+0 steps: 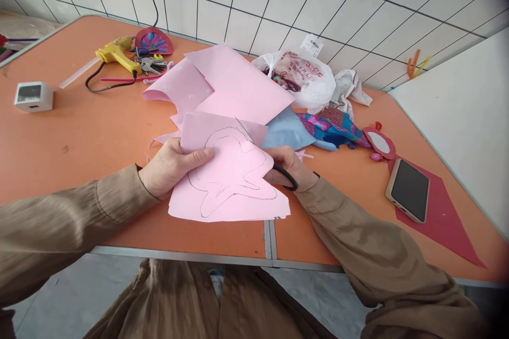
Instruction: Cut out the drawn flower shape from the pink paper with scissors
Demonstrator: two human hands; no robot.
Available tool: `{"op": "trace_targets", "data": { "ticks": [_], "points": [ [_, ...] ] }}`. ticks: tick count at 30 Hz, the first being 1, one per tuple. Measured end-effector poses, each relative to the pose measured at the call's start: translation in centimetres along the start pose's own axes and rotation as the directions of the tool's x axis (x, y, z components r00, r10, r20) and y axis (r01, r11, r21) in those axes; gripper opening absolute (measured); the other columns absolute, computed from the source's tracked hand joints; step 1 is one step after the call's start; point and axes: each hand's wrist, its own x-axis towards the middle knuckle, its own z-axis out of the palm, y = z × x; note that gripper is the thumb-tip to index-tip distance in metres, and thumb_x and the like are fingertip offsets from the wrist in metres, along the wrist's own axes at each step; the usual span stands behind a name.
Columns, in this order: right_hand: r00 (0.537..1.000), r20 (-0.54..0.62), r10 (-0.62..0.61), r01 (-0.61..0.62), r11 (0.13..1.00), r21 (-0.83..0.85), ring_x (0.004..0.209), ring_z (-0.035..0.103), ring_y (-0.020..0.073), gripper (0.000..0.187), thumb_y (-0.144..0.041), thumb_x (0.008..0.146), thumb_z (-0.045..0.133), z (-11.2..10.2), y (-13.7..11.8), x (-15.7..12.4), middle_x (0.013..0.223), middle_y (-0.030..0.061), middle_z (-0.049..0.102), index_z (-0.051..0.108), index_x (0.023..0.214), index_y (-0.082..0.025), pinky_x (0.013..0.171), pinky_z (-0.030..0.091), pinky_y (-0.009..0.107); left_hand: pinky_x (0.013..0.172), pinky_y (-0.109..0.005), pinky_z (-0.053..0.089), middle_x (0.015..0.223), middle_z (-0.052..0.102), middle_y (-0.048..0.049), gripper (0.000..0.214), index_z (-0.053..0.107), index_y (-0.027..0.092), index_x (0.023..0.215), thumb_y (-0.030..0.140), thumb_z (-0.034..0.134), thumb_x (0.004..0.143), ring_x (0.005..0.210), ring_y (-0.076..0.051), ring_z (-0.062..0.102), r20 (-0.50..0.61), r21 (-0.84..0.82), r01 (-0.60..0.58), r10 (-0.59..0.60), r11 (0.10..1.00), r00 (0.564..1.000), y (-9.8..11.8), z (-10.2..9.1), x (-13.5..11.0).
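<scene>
Pink sheet [233, 167] pinched at its side by left hand [169, 168], likely steadying it for scissors [289, 175] gripped in right hand [296, 169].

A glue gun [118, 56] lies back left of the held paper [233, 167], bag [321, 83] back right, phone [410, 189] right.

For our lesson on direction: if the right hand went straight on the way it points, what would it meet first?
The right hand would probably meet the drawn-on pink sheet first, though the sheet partly hides the hand, so depth is unclear.
</scene>
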Motion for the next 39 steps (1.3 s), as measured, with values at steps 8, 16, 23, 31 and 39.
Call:
{"op": "trace_targets", "data": {
  "ticks": [8,16,23,31,39],
  "points": [
    [1.000,-0.003,-0.004,0.004,1.000,0.028,0.050,0.048,0.0088,0.037,-0.047,0.075,0.077,-0.1,1.1,-0.2,0.062,-0.0027,0.051,0.066,0.080,-0.013,0.044,0.040,0.022,0.073,-0.037,0.063,0.091,0.079,-0.0107,0.035,0.076,0.014,0.094,0.036,0.087,0.070,0.083,-0.029,0.076,-0.011,-0.031,-0.010,0.010,0.999,1.000,-0.7,0.5,-0.3],
    [1.000,0.003,0.000,0.000,1.000,0.008,0.051,0.046,0.0092,0.037,-0.048,0.077,0.075,-0.1,0.7,-0.1,0.060,-0.0024,0.050,0.067,0.081,-0.012,0.044,0.041,0.023,0.070,-0.035,0.063,0.088,0.078,-0.0098,0.031,0.076,0.013,0.086,0.037,0.087,0.070,0.081,-0.027,0.075,-0.028,-0.036,0.000,-0.001,0.999,1.000,-0.8,0.7,-0.3],
    [0.999,-0.022,-0.036,0.037,0.999,0.013,0.050,0.045,0.0092,0.039,-0.050,0.076,0.075,0.1,0.7,0.0,0.058,-0.0020,0.050,0.065,0.075,-0.012,0.044,0.037,0.023,0.072,-0.035,0.063,0.090,0.079,-0.0098,0.031,0.076,0.014,0.090,0.036,0.087,0.071,0.083,-0.028,0.075,-0.027,-0.042,-0.008,0.007,0.999,1.000,-0.9,0.5,-0.3],
    [1.000,0.008,-0.030,0.030,0.999,0.021,0.054,0.045,0.0091,0.049,-0.059,0.075,0.073,-0.1,0.5,0.0,0.063,-0.0010,0.051,0.065,0.079,-0.011,0.047,0.036,0.023,0.070,-0.032,0.063,0.085,0.079,-0.0078,0.032,0.076,0.014,0.094,0.033,0.087,0.072,0.077,-0.024,0.075,-0.019,-0.051,-0.024,0.023,0.998,1.000,-0.5,0.5,-0.4],
    [0.997,0.060,-0.042,0.039,0.998,0.049,0.053,0.044,0.0077,0.054,-0.064,0.075,0.072,-0.1,0.1,0.1,0.062,-0.0030,0.047,0.065,0.084,-0.011,0.046,0.036,0.021,0.062,-0.027,0.062,0.081,0.078,-0.0040,0.029,0.077,0.015,0.091,0.033,0.087,0.071,0.068,-0.019,0.073,-0.022,0.023,-0.032,0.032,0.999,0.999,-0.2,0.0,0.0]
  ]
}}
